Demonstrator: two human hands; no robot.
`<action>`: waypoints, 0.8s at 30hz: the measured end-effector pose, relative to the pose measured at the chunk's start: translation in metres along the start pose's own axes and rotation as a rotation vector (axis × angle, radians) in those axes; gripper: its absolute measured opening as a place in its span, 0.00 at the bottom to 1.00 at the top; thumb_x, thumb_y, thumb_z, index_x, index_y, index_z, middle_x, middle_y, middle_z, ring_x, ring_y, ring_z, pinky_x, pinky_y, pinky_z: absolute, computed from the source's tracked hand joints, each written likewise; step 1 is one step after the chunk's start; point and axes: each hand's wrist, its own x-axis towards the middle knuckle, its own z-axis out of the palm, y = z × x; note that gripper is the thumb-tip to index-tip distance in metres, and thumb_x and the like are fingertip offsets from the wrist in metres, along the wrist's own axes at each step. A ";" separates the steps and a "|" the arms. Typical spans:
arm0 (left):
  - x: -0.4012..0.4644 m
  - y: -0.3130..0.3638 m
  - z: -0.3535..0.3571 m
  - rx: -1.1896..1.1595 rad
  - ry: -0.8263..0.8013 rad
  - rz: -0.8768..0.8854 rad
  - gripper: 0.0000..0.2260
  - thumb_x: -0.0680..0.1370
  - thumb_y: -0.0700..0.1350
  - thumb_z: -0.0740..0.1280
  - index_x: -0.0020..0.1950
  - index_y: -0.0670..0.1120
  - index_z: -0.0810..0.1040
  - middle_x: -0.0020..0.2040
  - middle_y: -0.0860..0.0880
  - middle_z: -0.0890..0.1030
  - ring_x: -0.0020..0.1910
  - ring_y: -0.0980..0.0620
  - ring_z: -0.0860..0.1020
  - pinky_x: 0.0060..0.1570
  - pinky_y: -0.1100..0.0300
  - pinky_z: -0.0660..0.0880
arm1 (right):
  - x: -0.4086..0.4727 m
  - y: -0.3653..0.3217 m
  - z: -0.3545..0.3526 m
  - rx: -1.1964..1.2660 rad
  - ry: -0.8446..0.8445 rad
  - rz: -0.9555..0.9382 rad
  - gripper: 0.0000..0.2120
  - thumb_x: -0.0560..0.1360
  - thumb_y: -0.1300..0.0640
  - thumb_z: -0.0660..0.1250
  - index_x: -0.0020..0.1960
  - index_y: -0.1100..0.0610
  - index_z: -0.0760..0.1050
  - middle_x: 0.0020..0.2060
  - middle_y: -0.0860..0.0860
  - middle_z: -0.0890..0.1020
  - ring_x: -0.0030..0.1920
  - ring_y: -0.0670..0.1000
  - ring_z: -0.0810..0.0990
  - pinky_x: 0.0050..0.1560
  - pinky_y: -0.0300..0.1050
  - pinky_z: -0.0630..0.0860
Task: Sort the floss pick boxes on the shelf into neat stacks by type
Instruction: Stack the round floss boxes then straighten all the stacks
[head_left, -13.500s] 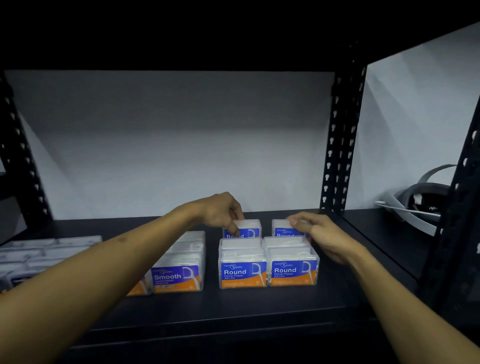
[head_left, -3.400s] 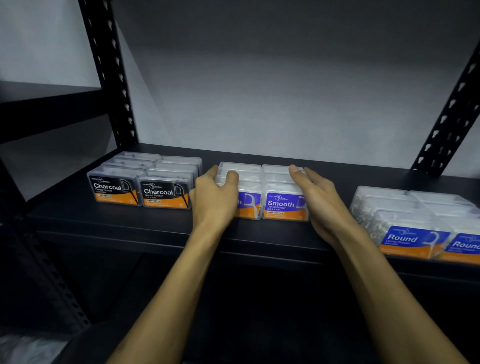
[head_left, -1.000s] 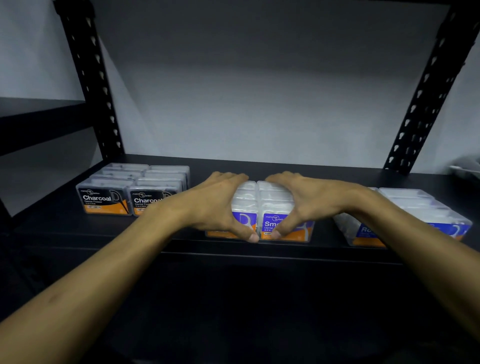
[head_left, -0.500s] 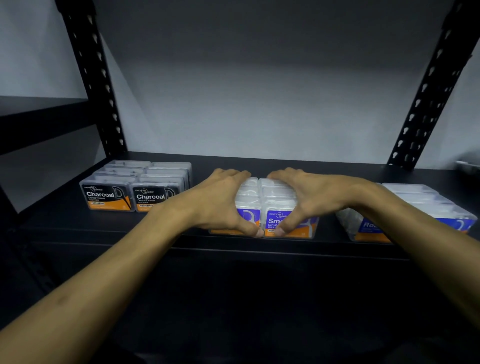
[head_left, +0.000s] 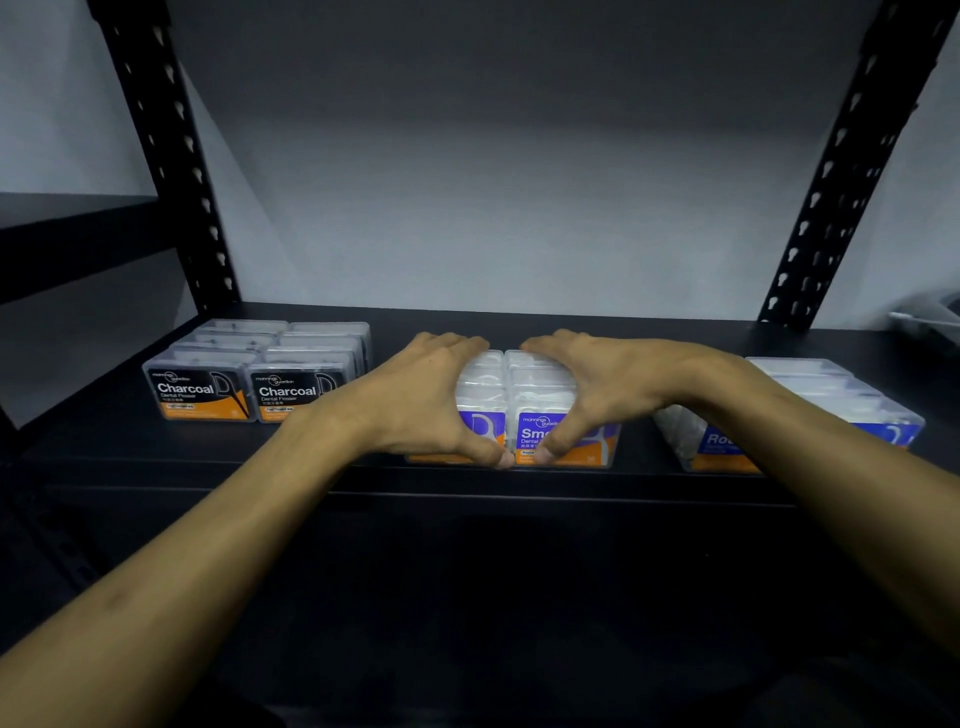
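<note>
Both hands on the Smooth boxes (head_left: 519, 400) at centre frame, near the front lip of the shelf (head_left: 519, 483). Left hand (head_left: 431, 400) wrapped over the left column, fingers (head_left: 452, 340) curled over the far end, thumb hooked down across the front label. Right hand (head_left: 587, 389) mirrors it on the right column, thumb pressed on the "Sm…" label. Thumbs nearly meeting at the seam between columns. So: grasping the block from both sides, not released.

Charcoal boxes (head_left: 260, 374) at left of frame, two columns, squared up, apart from the hands. Round boxes (head_left: 810, 405) at right of frame, partly hidden behind the right forearm, looking skewed relative to the shelf edge.

Risks, judged from this:
- Block sits close to the front lip; any pull toward the viewer likely tips front boxes off the shelf.
- Uneven squeeze probably buckles the rows: smooth clear plastic, boxes could slide over each other or pop up at the seam.
- Pressure down on the tops may shear upper boxes off lower ones, if stacked; layer count not readable.
- Right forearm passes just over the Round group; a sideways sweep could knock it further out of line.
- Thumbs cover the labels, so a wrong type hiding in the block would go unnoticed.
</note>
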 end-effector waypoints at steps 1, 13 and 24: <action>0.000 0.000 0.000 -0.001 0.005 0.002 0.50 0.57 0.71 0.76 0.73 0.49 0.68 0.66 0.51 0.74 0.63 0.48 0.71 0.65 0.55 0.68 | 0.000 0.000 0.000 -0.004 0.001 0.002 0.41 0.59 0.37 0.81 0.65 0.46 0.67 0.57 0.47 0.72 0.55 0.46 0.75 0.58 0.48 0.78; 0.002 -0.002 0.002 0.002 0.005 -0.010 0.50 0.55 0.73 0.73 0.72 0.50 0.68 0.65 0.53 0.75 0.63 0.49 0.71 0.64 0.53 0.70 | 0.001 0.001 0.000 0.013 -0.012 -0.003 0.39 0.59 0.37 0.81 0.64 0.45 0.67 0.57 0.47 0.72 0.55 0.46 0.75 0.57 0.47 0.78; 0.000 0.001 -0.002 0.006 -0.018 -0.015 0.53 0.58 0.69 0.78 0.77 0.47 0.64 0.72 0.50 0.71 0.69 0.48 0.68 0.69 0.56 0.65 | 0.000 -0.001 -0.002 -0.008 -0.022 -0.002 0.40 0.58 0.37 0.81 0.64 0.45 0.68 0.56 0.47 0.73 0.53 0.46 0.76 0.55 0.48 0.80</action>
